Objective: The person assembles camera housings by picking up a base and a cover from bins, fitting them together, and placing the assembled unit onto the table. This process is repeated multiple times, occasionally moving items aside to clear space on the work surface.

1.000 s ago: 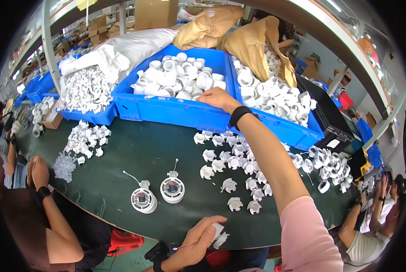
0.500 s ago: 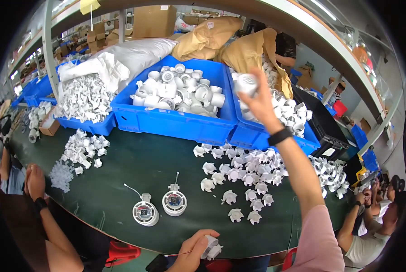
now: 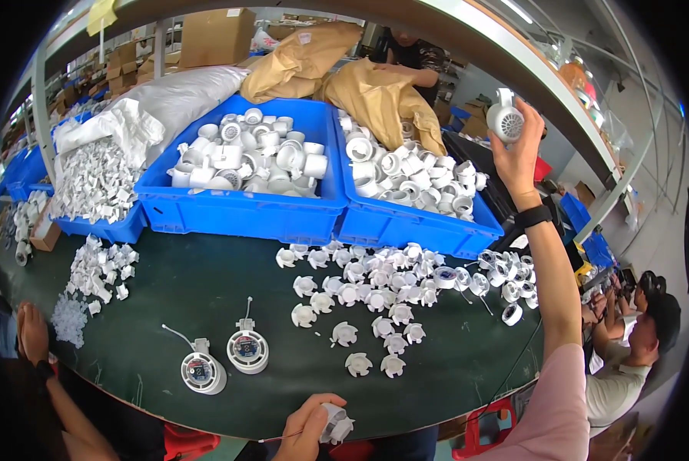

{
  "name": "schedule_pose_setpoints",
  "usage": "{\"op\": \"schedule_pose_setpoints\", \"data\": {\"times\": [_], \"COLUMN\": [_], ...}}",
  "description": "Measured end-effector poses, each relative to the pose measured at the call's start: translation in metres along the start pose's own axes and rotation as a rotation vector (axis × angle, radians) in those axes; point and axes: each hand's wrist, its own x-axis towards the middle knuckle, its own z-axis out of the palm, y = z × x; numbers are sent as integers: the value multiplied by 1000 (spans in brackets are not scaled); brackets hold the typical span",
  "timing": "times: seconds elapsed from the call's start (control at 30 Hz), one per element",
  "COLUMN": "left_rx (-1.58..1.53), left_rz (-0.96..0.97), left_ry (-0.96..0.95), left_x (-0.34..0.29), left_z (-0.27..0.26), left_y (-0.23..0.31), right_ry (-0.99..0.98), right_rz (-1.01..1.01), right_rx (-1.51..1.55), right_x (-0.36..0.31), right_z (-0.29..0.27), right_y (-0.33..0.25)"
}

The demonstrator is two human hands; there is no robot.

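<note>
My right hand (image 3: 522, 157), raised at the upper right, grips a round white plastic housing (image 3: 506, 123) with a slotted grille face and a small tab on top. Low in the middle, my left hand (image 3: 304, 427) has its fingers closed round a white pronged plastic part (image 3: 337, 424); a thin wire sticks out beside that hand. On the green table, two round white assemblies (image 3: 204, 373) with circuit boards and short cables sit left of my left hand. Loose white pronged parts (image 3: 344, 333) are spread to the right of them.
A blue bin (image 3: 244, 213) of white housings stands beside another blue bin (image 3: 421, 234) of white cup-shaped parts. Small white pieces (image 3: 94, 265) lie at the left. A metal shelf beam (image 3: 540, 84) runs overhead. Another person's hands (image 3: 33, 332) rest at the left edge; other people sit at right.
My right hand has moved right and up from over the right-hand bin, carrying the white housing. The view has swung rightward. My left hand keeps its hold.
</note>
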Motion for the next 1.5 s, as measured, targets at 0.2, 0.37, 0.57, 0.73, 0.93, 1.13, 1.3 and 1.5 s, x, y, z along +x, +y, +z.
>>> {"op": "schedule_pose_setpoints", "data": {"times": [0.2,0.37,0.57,0.73,0.93,1.13,1.3,1.5], "left_rx": [14,15,15,36,12,30,223,428], "left_rz": [-59,-34,-11,-6,-8,27,45,375], "left_ry": [16,-1,16,9,-40,-35,9,139], "left_x": [1,0,-4,-6,-8,-5,-8,1], "left_z": [-2,3,1,1,-1,-3,-6,-20], "left_y": [-1,7,10,10,11,6,19,7], "right_ry": [-29,-18,-52,-66,-70,-166,-455,-839], "right_rz": [8,-32,-18,-32,-71,-100,85,205], "right_rx": [10,-23,10,22,57,223,541,555], "right_x": [-7,-2,-10,-4,9,19,-17,-38], "right_z": [2,-7,-1,-7,-6,18,95,170], "right_y": [0,-1,-8,-15,-35,-77,-155,-213]}}
